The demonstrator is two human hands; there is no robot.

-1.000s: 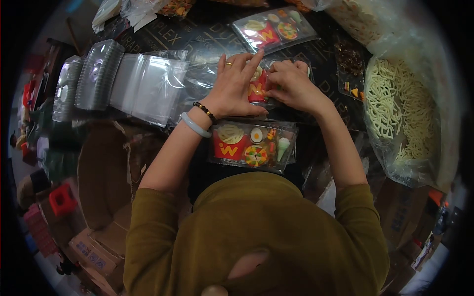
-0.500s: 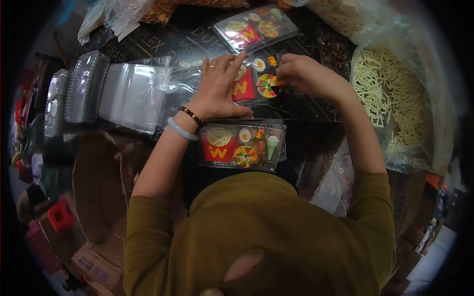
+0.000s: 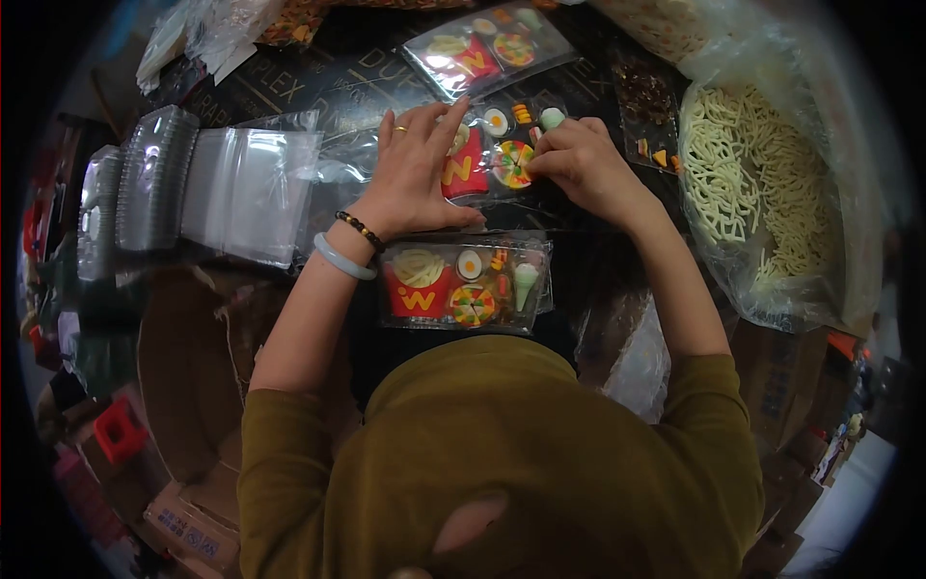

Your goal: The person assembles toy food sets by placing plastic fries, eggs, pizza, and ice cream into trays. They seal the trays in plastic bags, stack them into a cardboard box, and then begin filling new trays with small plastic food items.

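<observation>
My left hand point(image 3: 413, 174) lies spread over the left side of a clear plastic tray of toy food, its fingertips by the red toy fries box point(image 3: 464, 164). Fingers pinched, my right hand point(image 3: 590, 166) is at the right edge of the toy pizza point(image 3: 512, 164); whatever sits between its fingertips is hidden. Above the pizza in the tray are a toy fried egg point(image 3: 495, 122), a small orange-and-yellow striped piece point(image 3: 522, 113) and a pale green ice cream top point(image 3: 552, 118). Nearer my body lies a filled pack point(image 3: 466, 281) with fries, egg, pizza and ice cream cone.
Another filled pack point(image 3: 487, 46) lies at the back. Stacked clear trays point(image 3: 157, 179) and plastic bags point(image 3: 249, 193) sit on the left. At right are a big bag of toy fries point(image 3: 721, 164) and a bag of small brown pieces point(image 3: 646, 101). A cardboard box point(image 3: 188, 376) stands below left.
My right hand has shifted slightly down and left, closer against the pizza, and the ice cream top now shows beside it. My left hand stays on the tray. The whole view has shifted slightly.
</observation>
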